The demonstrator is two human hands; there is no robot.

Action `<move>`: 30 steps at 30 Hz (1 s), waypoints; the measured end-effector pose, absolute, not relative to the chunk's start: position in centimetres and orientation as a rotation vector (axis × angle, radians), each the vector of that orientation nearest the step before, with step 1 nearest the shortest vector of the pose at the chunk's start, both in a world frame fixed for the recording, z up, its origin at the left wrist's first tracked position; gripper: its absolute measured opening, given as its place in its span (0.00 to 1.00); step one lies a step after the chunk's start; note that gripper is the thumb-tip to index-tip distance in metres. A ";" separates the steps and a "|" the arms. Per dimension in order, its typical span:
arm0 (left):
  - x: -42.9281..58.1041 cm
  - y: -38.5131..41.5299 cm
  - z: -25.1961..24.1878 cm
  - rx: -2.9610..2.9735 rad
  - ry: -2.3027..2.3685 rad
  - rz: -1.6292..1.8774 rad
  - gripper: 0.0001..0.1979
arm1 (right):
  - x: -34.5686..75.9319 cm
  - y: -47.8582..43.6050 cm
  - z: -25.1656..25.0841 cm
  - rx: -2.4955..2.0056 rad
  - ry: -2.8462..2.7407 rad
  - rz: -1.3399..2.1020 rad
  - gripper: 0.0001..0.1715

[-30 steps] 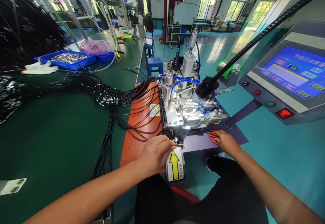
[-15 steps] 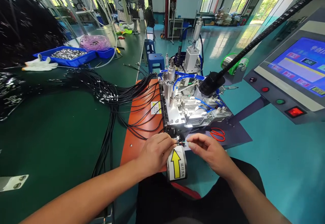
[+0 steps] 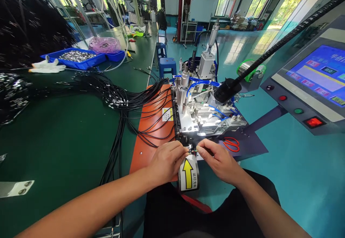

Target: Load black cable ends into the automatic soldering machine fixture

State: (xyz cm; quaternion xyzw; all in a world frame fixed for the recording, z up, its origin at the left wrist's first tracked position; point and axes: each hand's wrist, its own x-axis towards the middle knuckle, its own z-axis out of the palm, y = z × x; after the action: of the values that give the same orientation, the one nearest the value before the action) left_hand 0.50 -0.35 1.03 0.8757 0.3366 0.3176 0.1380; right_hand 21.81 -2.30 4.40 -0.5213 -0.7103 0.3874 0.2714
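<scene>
My left hand is closed in a pinch at the near end of the machine's black feed track, on what looks like a cable end. Short, thin coloured wires stick out to the right of its fingertips. At those wires, the thumb and forefinger of my right hand are pinched together. Just below the fingertips is the rounded end of the track, bearing a white label with a yellow arrow. Several black cables lie across the orange plate and run to the track.
The bench machine with blue air hoses stands ahead. Red-handled scissors lie right of my hands. A control panel and a black flexible arm reach in from the right. On the green table are a blue tray of metal parts and a glove.
My right hand has moved slightly left, and its thumb and forefinger have closed on the wires. The left hand keeps its pinch in about the same place. The view has shifted slightly.
</scene>
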 end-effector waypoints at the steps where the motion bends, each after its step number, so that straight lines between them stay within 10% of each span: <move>1: 0.5 -0.4 1.0 2.535 0.979 0.917 0.10 | 21.7 -2.3 4.4 -1.404 -1.924 1.030 0.15; 30: 0.5 -0.1 0.2 2.493 1.213 0.832 0.11 | 20.1 -1.1 -0.8 -1.462 -1.758 0.900 0.15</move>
State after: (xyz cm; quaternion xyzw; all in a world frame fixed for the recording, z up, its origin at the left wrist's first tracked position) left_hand 0.45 -0.11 0.20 0.8546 0.4160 0.2853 0.1233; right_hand 20.08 -1.10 -0.82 -0.5607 -0.6738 0.3450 0.3355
